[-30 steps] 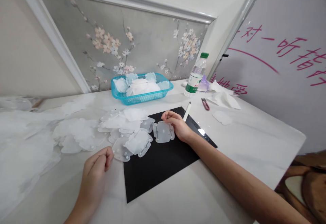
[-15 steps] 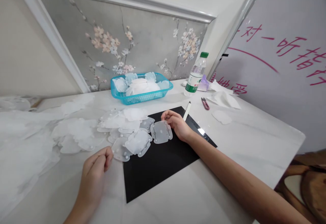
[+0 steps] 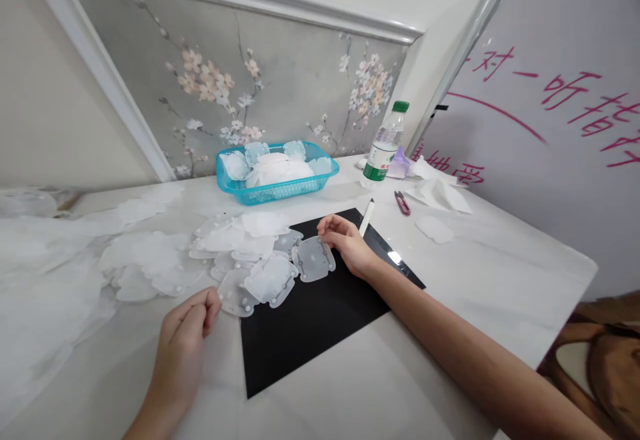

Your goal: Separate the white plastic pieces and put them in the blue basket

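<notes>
My right hand [image 3: 347,243] is closed in a pinch at the upper right corner of a translucent, frosted plastic piece [image 3: 313,260] with rounded corners and small dots along its edges. The piece is over a black sheet [image 3: 300,330]. Left of it, a similar piece [image 3: 271,279] overlaps the sheet's edge. My left hand [image 3: 187,330] is curled by the left rim of another frosted piece [image 3: 238,293]; whether its fingers grip anything is hidden. More whitish pieces [image 3: 235,235] lie heaped behind these.
At the back stands a blue plastic basket [image 3: 277,193] of similar pieces. Right of it are a water bottle [image 3: 383,150], white marker pen [image 3: 367,218], small thread snips [image 3: 402,203], crumpled paper [image 3: 440,193] and a single piece [image 3: 435,229]. A large whitish heap [image 3: 45,293] covers the left side.
The piece in my right hand has tilted and shifted slightly left. My left hand stays nearly in place, and the other things look unchanged.
</notes>
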### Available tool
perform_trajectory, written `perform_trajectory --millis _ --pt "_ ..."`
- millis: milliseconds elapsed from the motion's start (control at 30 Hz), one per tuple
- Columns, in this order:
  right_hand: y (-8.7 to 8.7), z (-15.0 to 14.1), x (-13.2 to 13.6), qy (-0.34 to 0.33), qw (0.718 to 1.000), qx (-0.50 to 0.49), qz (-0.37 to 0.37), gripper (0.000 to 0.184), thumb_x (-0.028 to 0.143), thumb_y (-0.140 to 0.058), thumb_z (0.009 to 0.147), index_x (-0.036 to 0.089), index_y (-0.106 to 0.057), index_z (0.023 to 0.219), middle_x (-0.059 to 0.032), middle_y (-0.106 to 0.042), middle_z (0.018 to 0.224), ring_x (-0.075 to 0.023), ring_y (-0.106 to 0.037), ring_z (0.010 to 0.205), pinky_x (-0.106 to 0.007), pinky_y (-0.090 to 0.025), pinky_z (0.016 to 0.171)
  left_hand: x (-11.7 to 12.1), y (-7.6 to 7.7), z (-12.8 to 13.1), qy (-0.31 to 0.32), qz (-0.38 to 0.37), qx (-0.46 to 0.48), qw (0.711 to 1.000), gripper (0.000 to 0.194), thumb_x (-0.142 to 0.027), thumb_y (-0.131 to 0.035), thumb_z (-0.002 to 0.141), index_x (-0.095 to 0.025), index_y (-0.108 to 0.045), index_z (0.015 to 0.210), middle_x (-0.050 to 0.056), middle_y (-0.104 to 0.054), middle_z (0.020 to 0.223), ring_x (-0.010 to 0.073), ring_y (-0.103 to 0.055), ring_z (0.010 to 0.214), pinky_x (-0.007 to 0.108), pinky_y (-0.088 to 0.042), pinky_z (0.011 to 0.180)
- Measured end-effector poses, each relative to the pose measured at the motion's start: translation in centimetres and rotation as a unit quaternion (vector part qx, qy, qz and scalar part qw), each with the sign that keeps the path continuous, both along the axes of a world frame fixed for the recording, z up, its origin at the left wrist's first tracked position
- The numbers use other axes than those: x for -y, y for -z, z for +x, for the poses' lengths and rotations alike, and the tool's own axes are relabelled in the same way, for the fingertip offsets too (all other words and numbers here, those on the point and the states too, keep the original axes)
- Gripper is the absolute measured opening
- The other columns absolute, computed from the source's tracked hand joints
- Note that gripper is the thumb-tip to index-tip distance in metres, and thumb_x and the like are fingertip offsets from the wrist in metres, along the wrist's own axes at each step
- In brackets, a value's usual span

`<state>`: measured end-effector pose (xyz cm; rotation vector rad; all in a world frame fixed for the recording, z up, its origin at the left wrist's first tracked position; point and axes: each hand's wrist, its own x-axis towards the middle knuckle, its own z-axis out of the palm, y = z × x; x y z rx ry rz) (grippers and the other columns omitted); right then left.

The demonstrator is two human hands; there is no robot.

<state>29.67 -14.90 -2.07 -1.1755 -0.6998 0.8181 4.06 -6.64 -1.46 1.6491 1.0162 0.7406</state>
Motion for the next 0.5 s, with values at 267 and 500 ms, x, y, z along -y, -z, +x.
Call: perform_trajectory --millis 267,500 --pt "0.14 -0.01 -0.19 0.015 1.0 0.006 0.004 0.014 0.013 -0.062 0.057 0.018 -0.056 0.068 0.0036 -0.05 0.067 -0.0074 -0.044 0.057 -0.021 -0.033 0.05 -0.02 0.02 0.05 -0.007 -0.008 0.003 1.0 0.023 -0.023 -0.038 0.072 -0.02 -0.028 0.053 -0.001 -0.022 0.055 0.0145 -0.022 0.053 0.031 -0.018 0.051" --pt "0.03 -0.09 -0.06 0.001 1.0 0.014 -0.008 0.012 0.013 -0.06 0.058 0.017 -0.056 0.069 0.0044 -0.05 0.066 -0.005 -0.034 0.052 -0.021 -0.023 0.045 -0.04 0.05 0.03 -0.007 -0.008 0.002 1.0 0.022 -0.024 -0.039 0.071 -0.02 -0.027 0.053 -0.001 -0.022 0.055 0.0144 -0.022 0.053 0.031 -0.018 0.051"
